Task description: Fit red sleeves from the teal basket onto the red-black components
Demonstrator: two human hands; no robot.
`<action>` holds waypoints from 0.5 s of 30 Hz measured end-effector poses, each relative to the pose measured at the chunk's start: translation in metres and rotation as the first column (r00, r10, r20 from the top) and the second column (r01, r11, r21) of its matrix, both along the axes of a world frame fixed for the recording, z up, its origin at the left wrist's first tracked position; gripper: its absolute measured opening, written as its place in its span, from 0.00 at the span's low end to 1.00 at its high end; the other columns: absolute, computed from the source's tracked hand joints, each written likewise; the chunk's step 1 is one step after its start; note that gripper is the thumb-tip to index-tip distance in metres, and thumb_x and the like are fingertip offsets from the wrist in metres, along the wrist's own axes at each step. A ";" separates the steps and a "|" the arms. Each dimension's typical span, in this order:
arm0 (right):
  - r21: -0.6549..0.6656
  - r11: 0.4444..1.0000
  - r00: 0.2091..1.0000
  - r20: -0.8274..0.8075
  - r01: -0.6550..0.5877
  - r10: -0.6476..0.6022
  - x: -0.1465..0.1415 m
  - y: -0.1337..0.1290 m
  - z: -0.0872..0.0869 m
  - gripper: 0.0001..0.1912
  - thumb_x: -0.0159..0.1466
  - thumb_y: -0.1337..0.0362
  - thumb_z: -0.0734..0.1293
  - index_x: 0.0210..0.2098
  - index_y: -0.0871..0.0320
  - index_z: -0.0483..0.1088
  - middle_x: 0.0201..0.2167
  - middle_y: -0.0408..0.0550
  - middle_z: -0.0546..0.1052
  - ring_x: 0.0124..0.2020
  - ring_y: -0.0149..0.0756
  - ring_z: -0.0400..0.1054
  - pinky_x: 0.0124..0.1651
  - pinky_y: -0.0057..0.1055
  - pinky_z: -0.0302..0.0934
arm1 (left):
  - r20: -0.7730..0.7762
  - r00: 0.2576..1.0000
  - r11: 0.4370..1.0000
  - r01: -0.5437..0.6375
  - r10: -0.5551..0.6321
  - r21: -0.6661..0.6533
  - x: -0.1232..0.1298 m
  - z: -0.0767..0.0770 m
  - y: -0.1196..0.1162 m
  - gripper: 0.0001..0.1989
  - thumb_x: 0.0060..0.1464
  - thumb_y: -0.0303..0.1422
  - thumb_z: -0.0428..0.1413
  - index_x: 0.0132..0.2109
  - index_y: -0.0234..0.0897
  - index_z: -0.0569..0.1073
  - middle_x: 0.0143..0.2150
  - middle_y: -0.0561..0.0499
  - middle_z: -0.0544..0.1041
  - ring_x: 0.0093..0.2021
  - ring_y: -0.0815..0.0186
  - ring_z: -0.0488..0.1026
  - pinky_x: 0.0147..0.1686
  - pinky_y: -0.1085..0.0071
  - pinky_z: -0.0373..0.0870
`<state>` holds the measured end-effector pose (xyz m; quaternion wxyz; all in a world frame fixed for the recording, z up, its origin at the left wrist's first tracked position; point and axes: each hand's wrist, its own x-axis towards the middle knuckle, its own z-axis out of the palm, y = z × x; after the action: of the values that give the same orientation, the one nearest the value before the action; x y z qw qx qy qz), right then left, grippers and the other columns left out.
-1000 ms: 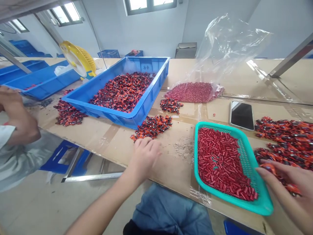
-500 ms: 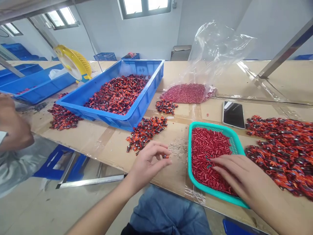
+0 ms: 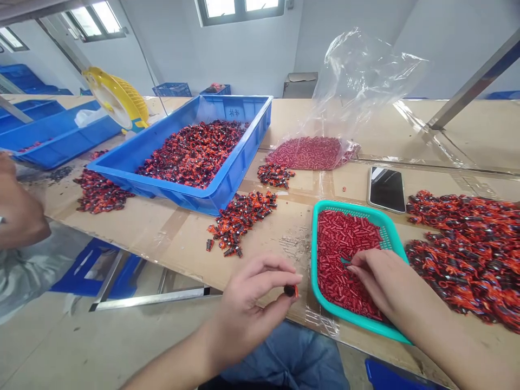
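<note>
Between thumb and fingertips, my left hand (image 3: 260, 300) pinches a small black-and-orange piece (image 3: 290, 291) above the table's front edge. My right hand (image 3: 384, 276) reaches into a green plastic basket (image 3: 320, 303) of short red tubes (image 3: 345, 233). Its thumb and fingertips are pressed together at the surface of the tubes, and whatever they hold is too small to make out. A pile of black-and-orange pieces (image 3: 244, 216) lies on the table beyond my left hand. A larger pile of such pieces (image 3: 463, 244) spreads right of the basket.
A big blue tray (image 3: 203, 195) holds many similar pieces. Behind the basket are a phone (image 3: 387, 188) and a clear plastic bag (image 3: 317, 151) of red tubes. A yellow fan (image 3: 122, 100) stands at the left, near another person's arm (image 3: 20, 211). A metal post (image 3: 471, 86) rises at the right.
My left hand has come nearer and to the right, away from the small pile, with the black-and-orange piece. My right hand's fingers have closed together over the red tubes.
</note>
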<state>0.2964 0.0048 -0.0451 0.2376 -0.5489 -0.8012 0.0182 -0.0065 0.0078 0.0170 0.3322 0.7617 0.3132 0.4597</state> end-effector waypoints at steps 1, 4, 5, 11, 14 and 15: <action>0.021 1.000 1.000 -0.019 0.008 -0.007 -0.003 -0.003 0.006 0.16 0.77 0.54 0.57 0.38 0.55 0.68 0.31 0.48 0.77 0.32 0.40 0.73 0.33 0.35 0.67 | 0.008 1.000 1.000 0.013 -0.013 0.016 0.001 0.000 -0.002 0.14 0.60 0.19 0.62 0.52 0.35 0.80 0.45 0.47 0.81 0.45 0.70 0.80 0.49 0.78 0.78; 0.021 1.000 0.990 -0.141 -0.007 0.010 -0.022 -0.021 0.032 0.10 0.77 0.57 0.59 0.47 0.54 0.69 0.39 0.48 0.79 0.39 0.38 0.77 0.37 0.31 0.71 | 0.062 0.998 0.999 0.025 -0.028 0.036 0.004 -0.003 -0.007 0.15 0.61 0.20 0.63 0.54 0.35 0.76 0.41 0.50 0.83 0.42 0.71 0.81 0.47 0.79 0.77; -0.003 0.999 0.977 -0.213 -0.032 0.030 -0.031 -0.028 0.042 0.07 0.77 0.59 0.60 0.48 0.53 0.69 0.40 0.47 0.79 0.40 0.37 0.77 0.39 0.29 0.71 | 0.078 0.997 1.000 0.014 -0.016 0.027 0.005 -0.004 -0.010 0.16 0.61 0.21 0.63 0.54 0.35 0.74 0.40 0.51 0.83 0.42 0.71 0.81 0.48 0.78 0.77; 0.029 0.958 0.821 -0.508 -0.287 0.261 -0.075 -0.051 0.079 0.04 0.71 0.65 0.70 0.43 0.51 0.70 0.34 0.43 0.78 0.37 0.34 0.76 0.41 0.27 0.73 | 0.058 0.998 0.998 0.014 -0.018 0.068 0.007 -0.002 -0.018 0.14 0.65 0.23 0.61 0.54 0.40 0.70 0.42 0.48 0.85 0.38 0.66 0.80 0.41 0.70 0.78; 0.107 0.947 0.821 -0.475 -0.304 0.318 -0.086 -0.049 0.082 0.04 0.69 0.65 0.72 0.40 0.53 0.72 0.31 0.43 0.78 0.34 0.33 0.75 0.39 0.26 0.74 | 0.000 0.999 0.988 0.040 -0.041 0.149 0.008 0.003 -0.019 0.12 0.67 0.23 0.58 0.54 0.38 0.69 0.40 0.47 0.85 0.36 0.67 0.81 0.42 0.69 0.77; 0.126 0.949 0.827 -0.466 -0.289 0.314 -0.088 -0.049 0.082 0.04 0.69 0.66 0.71 0.39 0.53 0.72 0.31 0.44 0.78 0.34 0.33 0.75 0.38 0.26 0.73 | -0.020 0.999 0.983 0.045 -0.042 0.180 0.009 0.004 -0.019 0.11 0.67 0.22 0.57 0.54 0.37 0.69 0.40 0.47 0.85 0.35 0.68 0.81 0.43 0.69 0.76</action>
<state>0.2085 -0.0439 0.0370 0.4368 -0.3877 -0.7935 0.1709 0.0022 -0.0113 0.0209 0.2695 0.7990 0.2560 0.4727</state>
